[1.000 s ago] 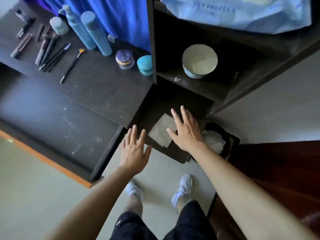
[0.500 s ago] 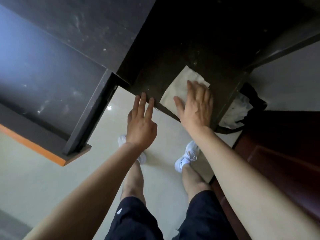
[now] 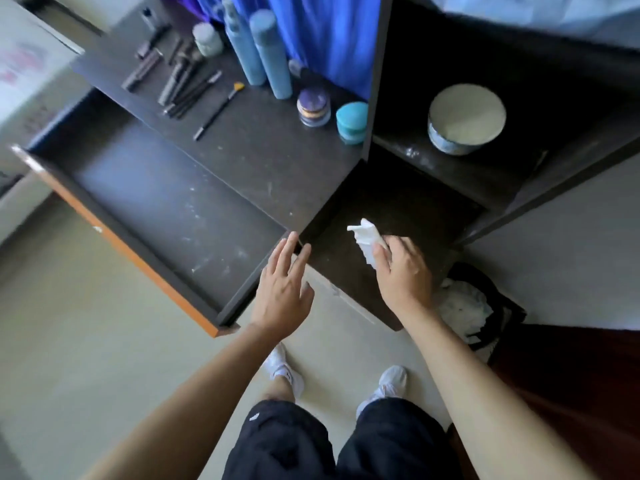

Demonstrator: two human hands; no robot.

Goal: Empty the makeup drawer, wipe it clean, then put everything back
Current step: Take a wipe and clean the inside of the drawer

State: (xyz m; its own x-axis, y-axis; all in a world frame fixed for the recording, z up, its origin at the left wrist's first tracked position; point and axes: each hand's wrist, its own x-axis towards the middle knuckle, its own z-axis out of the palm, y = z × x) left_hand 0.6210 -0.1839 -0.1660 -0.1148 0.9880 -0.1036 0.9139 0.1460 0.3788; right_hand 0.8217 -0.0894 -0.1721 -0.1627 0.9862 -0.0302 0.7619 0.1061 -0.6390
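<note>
The dark makeup drawer (image 3: 166, 199) with an orange front stands pulled out at the left, nothing in it but pale dusty smears. My right hand (image 3: 401, 271) pinches a crumpled white wipe (image 3: 369, 240) above the low dark shelf (image 3: 398, 202) to the right of the drawer. My left hand (image 3: 282, 289) hovers with fingers spread beside the drawer's right corner, holding nothing. On the tabletop (image 3: 263, 150) behind the drawer lie several brushes (image 3: 187, 88), two tall blue bottles (image 3: 263, 53), a purple compact (image 3: 313, 105) and a teal jar (image 3: 351, 121).
A round white-lidded tub (image 3: 464, 119) sits in the shelf compartment at the right. A black bin (image 3: 474, 306) with white waste stands on the floor by my right forearm. Blue fabric (image 3: 329, 29) hangs behind the bottles. Dark red furniture (image 3: 571, 393) is at the lower right.
My right hand lay flat on the wipe on the low shelf; now it has lifted the wipe, crumpled, in its fingers. The view swung back up to the drawer and tabletop.
</note>
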